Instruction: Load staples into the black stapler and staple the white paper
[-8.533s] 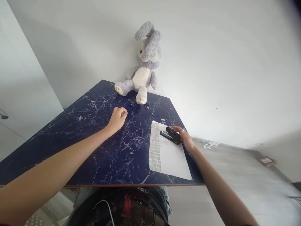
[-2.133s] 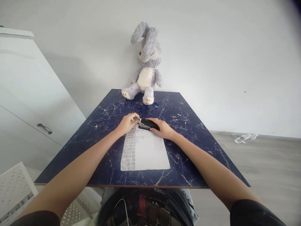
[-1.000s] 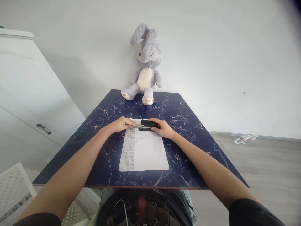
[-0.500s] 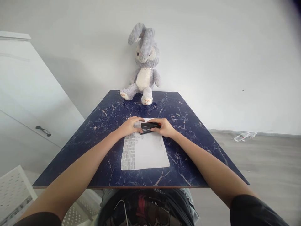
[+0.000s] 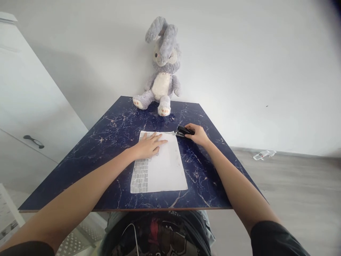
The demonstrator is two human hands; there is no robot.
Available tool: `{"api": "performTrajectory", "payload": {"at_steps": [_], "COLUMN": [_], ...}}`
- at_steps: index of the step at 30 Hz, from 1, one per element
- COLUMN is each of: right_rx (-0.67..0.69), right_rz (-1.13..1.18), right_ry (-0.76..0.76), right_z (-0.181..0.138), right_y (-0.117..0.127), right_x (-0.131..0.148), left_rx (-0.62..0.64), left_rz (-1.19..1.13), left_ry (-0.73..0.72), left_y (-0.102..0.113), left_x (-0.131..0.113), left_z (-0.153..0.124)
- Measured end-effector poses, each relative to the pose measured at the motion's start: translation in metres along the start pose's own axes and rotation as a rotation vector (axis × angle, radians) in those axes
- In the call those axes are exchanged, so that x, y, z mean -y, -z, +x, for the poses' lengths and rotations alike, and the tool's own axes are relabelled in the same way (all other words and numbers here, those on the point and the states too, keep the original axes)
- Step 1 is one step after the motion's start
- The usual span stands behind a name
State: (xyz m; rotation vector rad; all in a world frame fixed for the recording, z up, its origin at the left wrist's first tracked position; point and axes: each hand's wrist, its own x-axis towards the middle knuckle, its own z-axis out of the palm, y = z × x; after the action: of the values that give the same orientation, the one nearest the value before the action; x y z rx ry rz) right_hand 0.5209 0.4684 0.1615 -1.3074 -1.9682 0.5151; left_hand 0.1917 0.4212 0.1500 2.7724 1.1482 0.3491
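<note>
A sheet of paper (image 5: 167, 170), printed along its left side, lies on the dark blue marbled table (image 5: 213, 177). My left hand (image 5: 150, 145) rests on its upper part with the fingers spread. At the paper's top right corner is a black stapler (image 5: 183, 131), its front end at the corner. My right hand (image 5: 198, 134) grips the stapler's rear end from the right. I cannot tell whether the paper's corner sits between the stapler's jaws.
A grey plush rabbit (image 5: 163, 67) sits at the table's far edge against the wall. To the left stands a white cabinet (image 5: 32, 96) with a dark handle. A clear plastic wrapper (image 5: 264, 155) lies on the floor at right. White perforated baskets (image 5: 77, 238) are below the table's left front.
My left hand has let go of the stapler and now lies spread on the paper. My right hand has carried the stapler rightward to the paper's top right corner. The view has shifted slightly.
</note>
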Motion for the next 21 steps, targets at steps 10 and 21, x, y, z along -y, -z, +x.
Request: {"api": "performTrajectory", "payload": {"at_steps": [10,21], "right_rx": [0.236,0.072], "right_rz": [0.115,-0.153], "right_ry": [0.088,0.101], "right_z": [-0.001,-0.005], "right_y": [-0.004,-0.021], "right_x": [0.012,0.042], "left_rx": [0.059,0.144], "left_rz": [0.04,0.008], "left_ry": [0.01,0.013], "left_y": [0.003,0.003], "left_x": [-0.02,-0.03], "left_z": [0.004,-0.001]}}
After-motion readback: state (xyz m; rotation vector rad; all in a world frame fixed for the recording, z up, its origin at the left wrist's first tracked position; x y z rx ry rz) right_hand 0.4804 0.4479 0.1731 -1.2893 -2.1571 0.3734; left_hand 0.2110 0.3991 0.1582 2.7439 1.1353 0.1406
